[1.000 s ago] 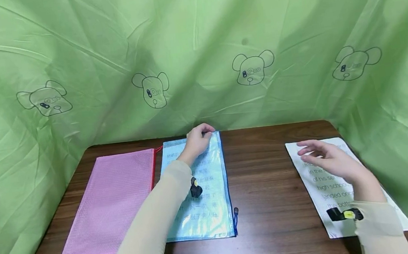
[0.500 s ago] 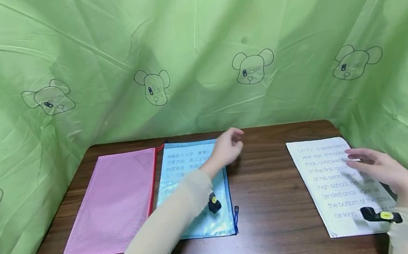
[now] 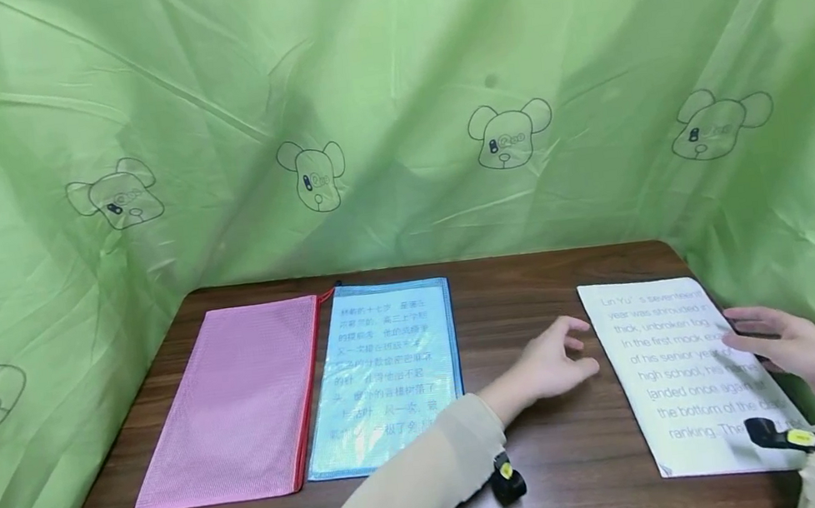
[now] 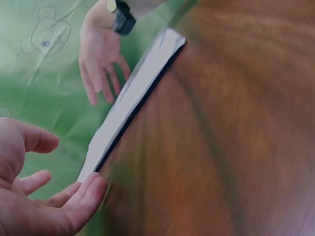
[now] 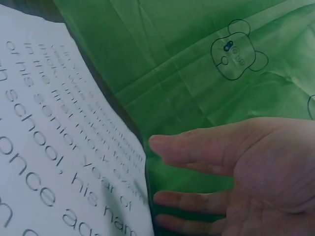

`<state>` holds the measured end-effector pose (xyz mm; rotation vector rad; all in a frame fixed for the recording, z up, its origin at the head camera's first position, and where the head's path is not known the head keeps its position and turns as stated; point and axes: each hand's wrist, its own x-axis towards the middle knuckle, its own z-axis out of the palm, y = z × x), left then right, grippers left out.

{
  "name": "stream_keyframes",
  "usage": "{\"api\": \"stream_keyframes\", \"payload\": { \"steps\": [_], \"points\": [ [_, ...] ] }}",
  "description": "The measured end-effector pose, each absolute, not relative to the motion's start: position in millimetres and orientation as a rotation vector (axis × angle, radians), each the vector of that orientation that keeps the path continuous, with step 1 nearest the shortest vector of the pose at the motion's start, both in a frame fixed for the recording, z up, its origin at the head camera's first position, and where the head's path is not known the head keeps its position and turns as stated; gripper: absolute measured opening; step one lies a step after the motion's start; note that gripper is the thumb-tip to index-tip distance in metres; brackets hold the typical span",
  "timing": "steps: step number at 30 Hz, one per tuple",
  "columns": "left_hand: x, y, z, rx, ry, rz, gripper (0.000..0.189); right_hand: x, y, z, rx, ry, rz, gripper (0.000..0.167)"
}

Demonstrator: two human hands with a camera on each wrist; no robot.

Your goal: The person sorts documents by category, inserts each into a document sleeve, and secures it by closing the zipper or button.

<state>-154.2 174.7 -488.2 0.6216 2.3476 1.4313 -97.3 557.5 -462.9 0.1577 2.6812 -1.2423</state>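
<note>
A stack of white paper (image 3: 681,374) printed with English text lies at the right of the table. My right hand (image 3: 803,347) is at its right edge, thumb over the sheet's margin in the head view, fingers parted and relaxed. In the right wrist view the right hand (image 5: 266,172) is beside the paper edge, gripping nothing. My left hand (image 3: 544,360) hovers left of the stack, fingers loosely bent, holding nothing. The left wrist view shows the left hand (image 4: 54,191) with its fingertips near one end of the paper stack (image 4: 130,101), seen edge-on.
A blue zip pouch (image 3: 383,374) with a printed Chinese page inside lies left of centre. Beside it is a pink mesh zip pouch (image 3: 232,408) with a red edge. A green curtain (image 3: 390,105) with bear drawings surrounds the brown wooden table (image 3: 517,292).
My left hand has left the top of the blue pouch and moved right, toward the paper stack. My right hand has shifted from above the paper to its right edge.
</note>
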Motion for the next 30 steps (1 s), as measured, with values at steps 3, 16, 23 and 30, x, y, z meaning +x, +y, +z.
{"api": "stream_keyframes", "payload": {
  "steps": [3, 16, 23, 30],
  "points": [
    [-143.7, 184.4, -490.8, 0.568, 2.311, 1.460, 0.053, -96.6, 557.9, -459.5, 0.191, 2.627, -1.190, 0.052],
    [-132.6, 198.9, -494.7, 0.398, 2.265, 1.616, 0.043, -100.4, 545.0, -459.4, 0.173, 2.568, -1.241, 0.065],
    [-136.8, 196.9, -498.5, 0.348, 2.253, 1.693, 0.041, -103.0, 540.4, -462.4, 0.148, 2.573, -1.228, 0.068],
    [-140.7, 196.2, -505.9, 0.371, 2.332, 1.691, 0.043, -106.3, 533.3, -470.5, 0.073, 2.584, -1.278, 0.057]
  ]
}}
